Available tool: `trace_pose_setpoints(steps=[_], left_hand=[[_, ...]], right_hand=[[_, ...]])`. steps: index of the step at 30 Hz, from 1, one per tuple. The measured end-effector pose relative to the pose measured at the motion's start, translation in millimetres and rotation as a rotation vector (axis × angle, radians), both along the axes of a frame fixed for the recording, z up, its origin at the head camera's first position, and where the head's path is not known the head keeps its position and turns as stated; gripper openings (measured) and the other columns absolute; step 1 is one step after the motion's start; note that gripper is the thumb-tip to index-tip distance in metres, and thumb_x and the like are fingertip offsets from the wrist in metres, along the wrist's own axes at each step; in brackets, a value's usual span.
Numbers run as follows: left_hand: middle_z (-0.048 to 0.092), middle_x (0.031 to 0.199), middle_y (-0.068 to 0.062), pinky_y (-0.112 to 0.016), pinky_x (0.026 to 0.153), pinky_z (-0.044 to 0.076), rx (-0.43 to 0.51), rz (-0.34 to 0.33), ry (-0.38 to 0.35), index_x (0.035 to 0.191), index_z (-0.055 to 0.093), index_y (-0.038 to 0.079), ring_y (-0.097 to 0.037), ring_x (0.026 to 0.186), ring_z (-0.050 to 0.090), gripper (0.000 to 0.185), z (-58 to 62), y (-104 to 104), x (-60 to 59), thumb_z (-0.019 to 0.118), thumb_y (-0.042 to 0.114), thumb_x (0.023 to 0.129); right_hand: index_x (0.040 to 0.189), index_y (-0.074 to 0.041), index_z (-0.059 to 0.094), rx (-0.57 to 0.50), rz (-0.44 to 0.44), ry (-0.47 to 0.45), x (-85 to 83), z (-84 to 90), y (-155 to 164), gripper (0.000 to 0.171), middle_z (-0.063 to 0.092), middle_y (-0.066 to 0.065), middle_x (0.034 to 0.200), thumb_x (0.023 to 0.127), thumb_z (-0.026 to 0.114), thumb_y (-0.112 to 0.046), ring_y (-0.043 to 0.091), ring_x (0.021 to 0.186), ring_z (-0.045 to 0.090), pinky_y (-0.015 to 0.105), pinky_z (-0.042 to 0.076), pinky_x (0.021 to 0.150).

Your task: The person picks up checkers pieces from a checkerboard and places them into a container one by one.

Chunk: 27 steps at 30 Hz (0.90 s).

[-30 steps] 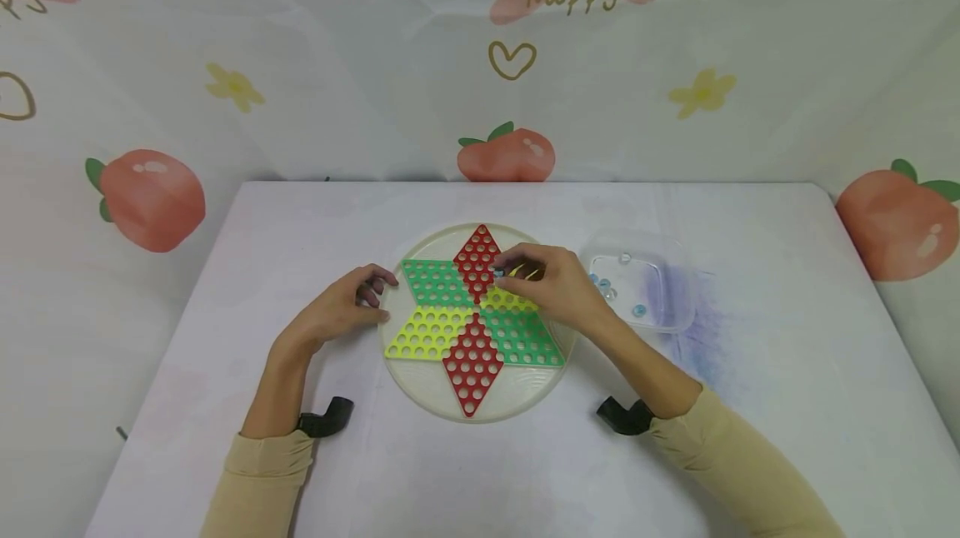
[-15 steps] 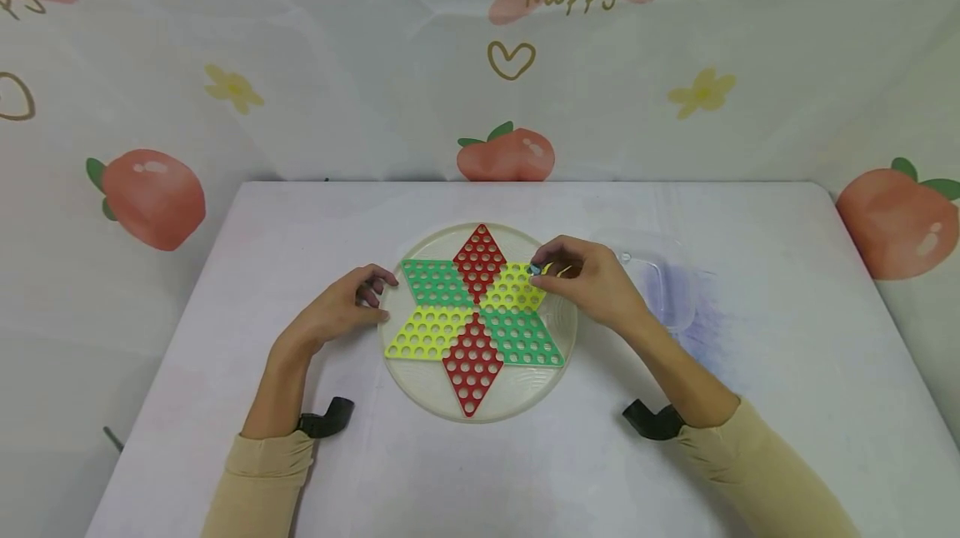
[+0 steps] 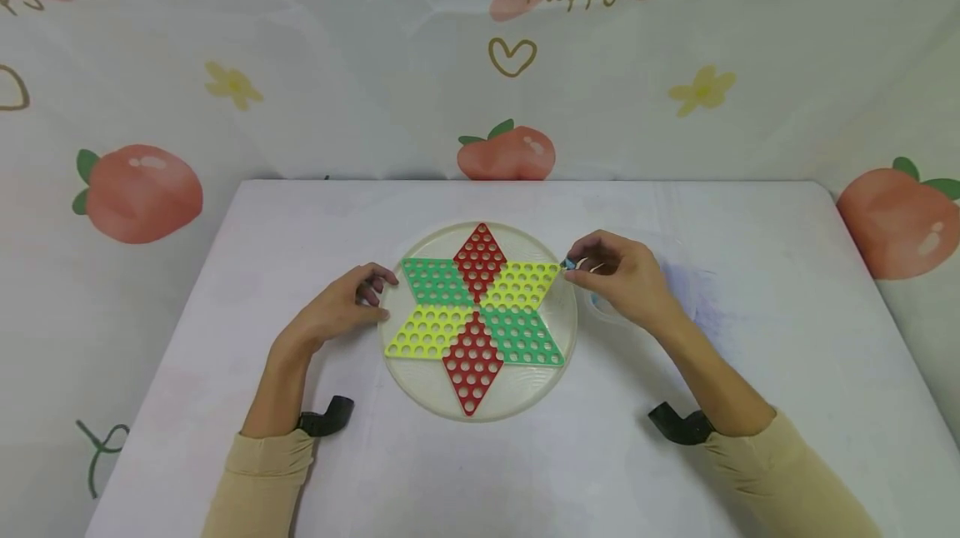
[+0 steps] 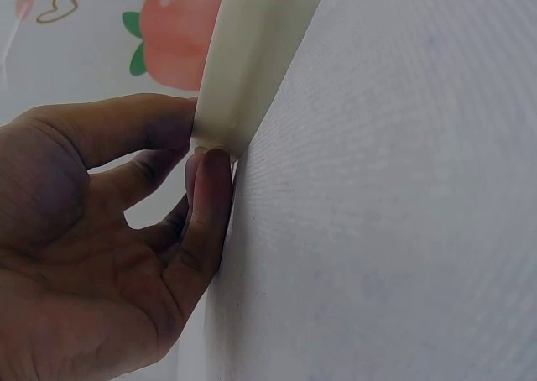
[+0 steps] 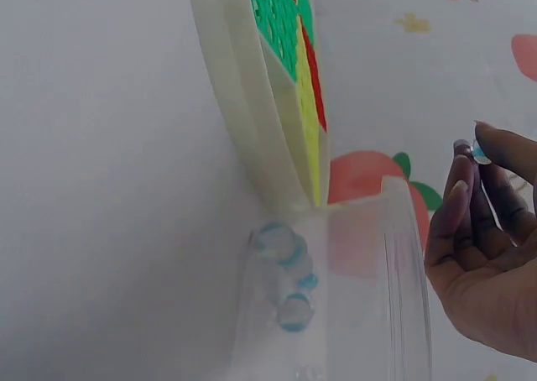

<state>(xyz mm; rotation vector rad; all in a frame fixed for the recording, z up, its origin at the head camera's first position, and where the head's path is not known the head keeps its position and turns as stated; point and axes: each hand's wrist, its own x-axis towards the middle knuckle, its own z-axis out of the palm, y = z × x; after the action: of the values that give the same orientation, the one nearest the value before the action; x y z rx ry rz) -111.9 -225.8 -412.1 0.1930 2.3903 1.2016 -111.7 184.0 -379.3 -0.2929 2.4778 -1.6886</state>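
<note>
White table [image 3: 750,371], pale backdrop cloth [image 3: 337,38] printed with peaches, flowers, hearts

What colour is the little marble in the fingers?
Blue and clear. The marble pinched by the right hand shows best in the right wrist view.

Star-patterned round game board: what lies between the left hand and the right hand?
In the head view the round translucent game board with its red, green and yellow star spans the gap: left hand touches its left rim, right hand pinches a blue marble past its right edge.

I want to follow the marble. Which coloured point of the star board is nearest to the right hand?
The yellow point at the board's far right. Its tip almost meets the marble pinched by the right hand; the other points lie farther away.
</note>
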Motion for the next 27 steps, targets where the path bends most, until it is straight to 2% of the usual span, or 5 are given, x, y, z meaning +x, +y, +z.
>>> trace_pose_setpoints(steps=[8, 17, 27], left_hand=[[0.054, 0.108, -0.015, -0.039, 0.083, 0.04, -0.002, 0.001, 0.003, 0.127, 0.056, 0.002, -0.026, 0.093, 0.049, 0.047, -1.2, 0.0, -1.4, 0.073, -0.001, 0.084], [0.054, 0.106, -0.015, -0.039, 0.083, 0.039, -0.002, -0.002, 0.006, 0.127, 0.056, 0.002, -0.026, 0.092, 0.049, 0.045, -0.5, 0.3, -1.2, 0.072, -0.001, 0.084], [0.054, 0.109, -0.015, -0.038, 0.083, 0.039, 0.009, 0.006, -0.009, 0.128, 0.056, 0.002, -0.026, 0.093, 0.048, 0.047, 0.0, 0.7, 0.4, 0.073, 0.0, 0.084]], right_hand=[[0.107, -0.008, 0.072, 0.055, -0.045, -0.025, 2.2, -0.4, 21.6, 0.025, 0.069, 0.005, 0.094, 0.086, 0.079, -0.02, 0.022, 0.078, 0.066, 0.021, 0.051, 0.069], [0.11, -0.006, 0.068, 0.12, -0.109, -0.06, -2.9, -9.5, 40.6, 0.031, 0.068, 0.002, 0.1, 0.087, 0.078, -0.025, 0.013, 0.085, 0.064, 0.019, 0.05, 0.071], [0.109, -0.003, 0.066, 0.206, -0.166, -0.132, -8.9, -18.1, 47.1, 0.03, 0.067, 0.01, 0.098, 0.087, 0.078, -0.021, 0.01, 0.083, 0.061, 0.017, 0.047, 0.069]])
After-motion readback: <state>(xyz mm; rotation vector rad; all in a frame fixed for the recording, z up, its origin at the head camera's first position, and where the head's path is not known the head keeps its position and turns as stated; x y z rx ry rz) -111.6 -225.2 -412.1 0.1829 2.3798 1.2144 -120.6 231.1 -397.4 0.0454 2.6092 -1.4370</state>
